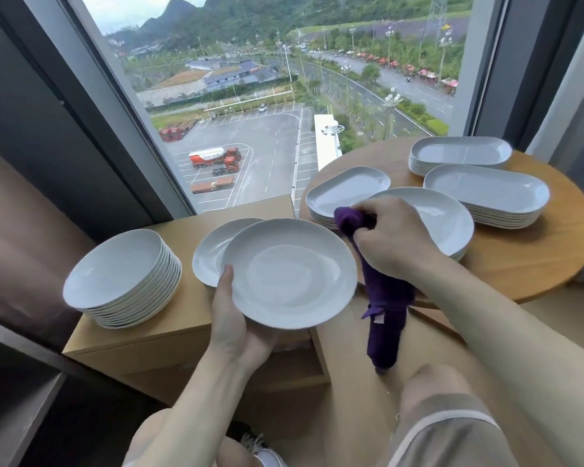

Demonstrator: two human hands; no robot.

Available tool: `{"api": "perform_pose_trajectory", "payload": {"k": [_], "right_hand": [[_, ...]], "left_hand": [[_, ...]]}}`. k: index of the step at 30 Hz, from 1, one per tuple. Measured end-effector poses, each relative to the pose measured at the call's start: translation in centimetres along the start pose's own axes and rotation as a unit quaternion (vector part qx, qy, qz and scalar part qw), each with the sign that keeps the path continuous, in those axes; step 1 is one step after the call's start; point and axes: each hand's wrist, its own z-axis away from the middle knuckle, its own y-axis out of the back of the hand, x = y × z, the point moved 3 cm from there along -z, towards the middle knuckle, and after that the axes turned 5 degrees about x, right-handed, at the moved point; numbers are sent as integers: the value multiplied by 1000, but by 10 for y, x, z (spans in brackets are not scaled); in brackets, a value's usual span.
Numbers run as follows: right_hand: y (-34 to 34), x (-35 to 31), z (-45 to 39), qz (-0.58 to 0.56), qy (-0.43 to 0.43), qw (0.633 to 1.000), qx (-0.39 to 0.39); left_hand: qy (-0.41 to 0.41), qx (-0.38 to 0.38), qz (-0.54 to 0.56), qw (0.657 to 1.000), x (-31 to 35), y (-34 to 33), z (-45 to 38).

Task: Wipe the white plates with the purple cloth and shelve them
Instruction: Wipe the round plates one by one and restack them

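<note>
Plates, white, several stacks; one round plate (pixel 289 274) in hand, held level above the near edge of the low wooden cabinet (pixel 169 335).

Left hand (pixel 231 318): grips that plate at its near-left rim, thumb on top, fingers curled beneath.

Right hand (pixel 390 235): clenched round the purple cloth (pixel 383 305), just right of the held plate; the bunched top of the cloth pokes out by the thumb, the long tail hangs down toward the knee. Whether the cloth touches the plate cannot be told.

Cabinet top, outward from the left hand: a second round plate (pixel 209 251) lies just behind the held one, partly covered by it; further left, a tall stack of round plates (pixel 122 278).

Round wooden table (pixel 536 261), right: a short round stack (pixel 445 220) under the right hand; a rounded-rectangle stack (pixel 344 192) behind it; two long oval stacks (pixel 486 193), (pixel 461 153) at the far side.

Progress, judged: wiping is under way on a single plate. Which stacks are already wiped cannot be told. No plate is seen on a shelf; shelving appears wholly left to do, along with most of the wiping.
</note>
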Motion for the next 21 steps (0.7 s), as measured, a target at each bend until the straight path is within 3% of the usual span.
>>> {"api": "perform_pose_trajectory", "payload": {"k": [8,21], "right_hand": [[70,9,-33,-59,-66,991,103],[81,51,-40,-63,-136,984,96]], "left_hand": [[13,-19,-60,998,-10,-76,-30],[26,-49,-134,989,-56,-148,-90]]}}
